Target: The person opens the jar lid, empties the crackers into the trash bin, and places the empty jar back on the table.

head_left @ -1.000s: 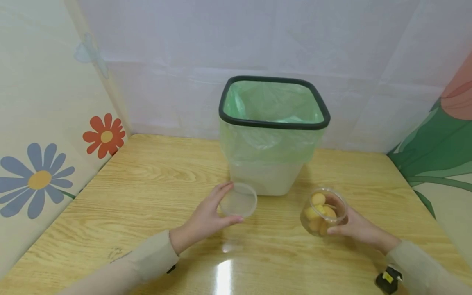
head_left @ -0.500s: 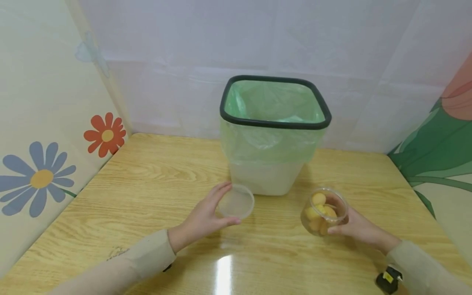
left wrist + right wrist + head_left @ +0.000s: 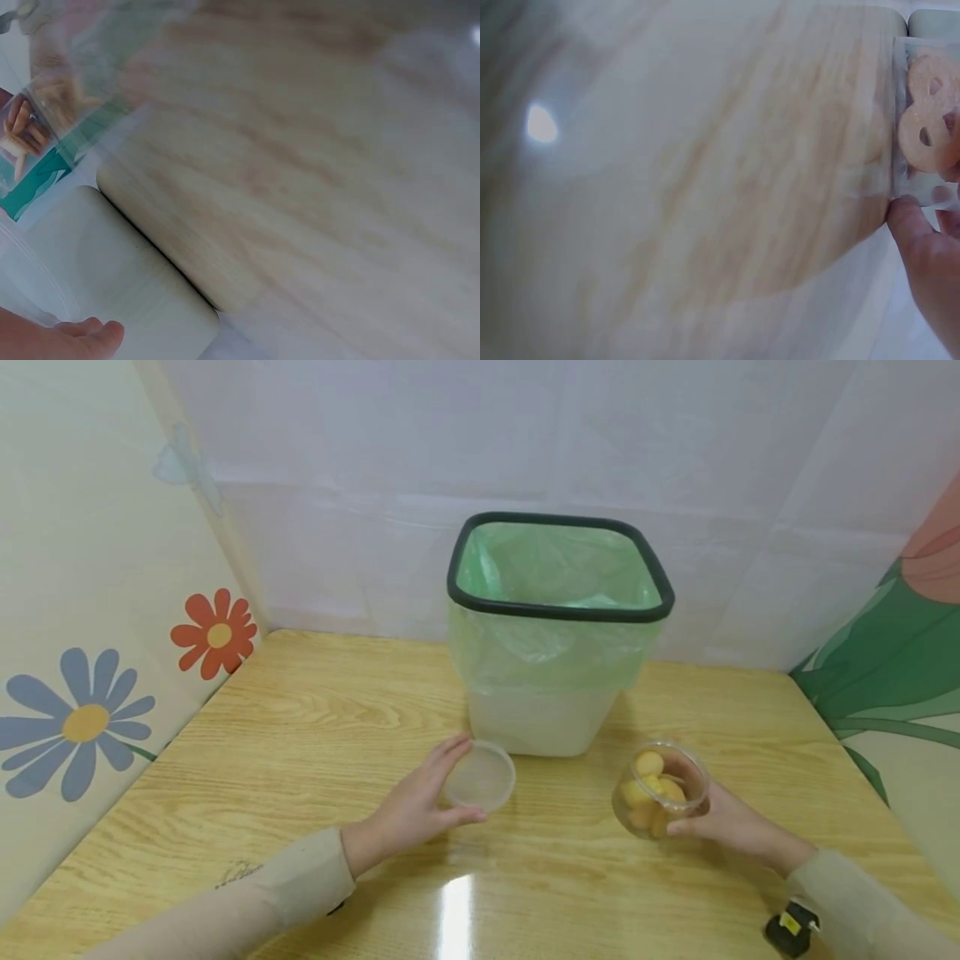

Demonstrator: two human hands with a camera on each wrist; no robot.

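My left hand (image 3: 416, 806) holds a clear round plastic lid (image 3: 482, 777) by its edge, thumb at the near side and fingers at the far side. It sits low over the wooden table (image 3: 360, 693), in front of the bin. On the right, my right hand (image 3: 723, 818) grips a clear plastic jar (image 3: 697, 764) from its right side. The jar is uncovered and holds several golden cookies (image 3: 647, 797). In the right wrist view, a pretzel-shaped cookie (image 3: 928, 142) shows through the jar wall beside my thumb (image 3: 909, 221).
A white trash bin (image 3: 536, 718) with a green liner and black rim (image 3: 558, 610) stands at the back middle. A small black device (image 3: 789, 928) with a yellow label lies by the right sleeve. Walls with printed flowers (image 3: 217, 635) border the table.
My left hand has shifted slightly left and nearer with the lid, which now lies flatter and lower. The right hand and the jar have stayed in place.
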